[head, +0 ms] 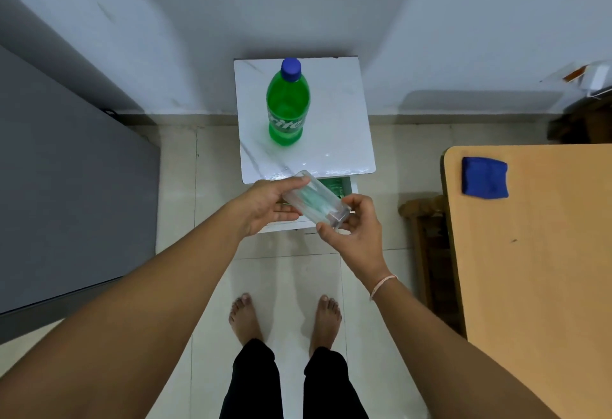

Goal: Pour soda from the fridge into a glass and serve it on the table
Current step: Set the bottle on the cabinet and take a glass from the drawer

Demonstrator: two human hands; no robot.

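A green soda bottle [287, 104] with a blue cap stands upright and closed on a small white marble-top stand [341, 134]. In front of the stand, both my hands hold a clear empty glass [316, 200], tilted on its side in the air. My left hand [268, 206] grips it near the rim end, and my right hand [351, 233] holds the thick base end. The wooden table [536, 253] is at the right.
A grey fridge [66, 187] stands at the left, its door closed. A folded blue cloth [484, 177] lies on the wooden table's far corner. A wooden chair [427, 240] sits between the stand and the table. My bare feet stand on pale floor tiles.
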